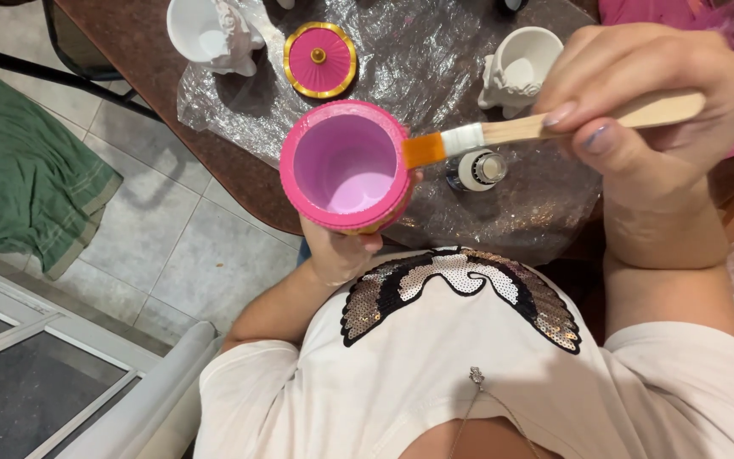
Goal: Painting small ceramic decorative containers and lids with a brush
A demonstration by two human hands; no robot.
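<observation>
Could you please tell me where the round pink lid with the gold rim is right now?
In the head view, the pink lid lies on the plastic sheet, just beyond the pink pot, beside a white figurine.

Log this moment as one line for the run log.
left hand: holds pink pot from below | right hand: grips brush, bristles at pot rim | pink lid: on table
</observation>
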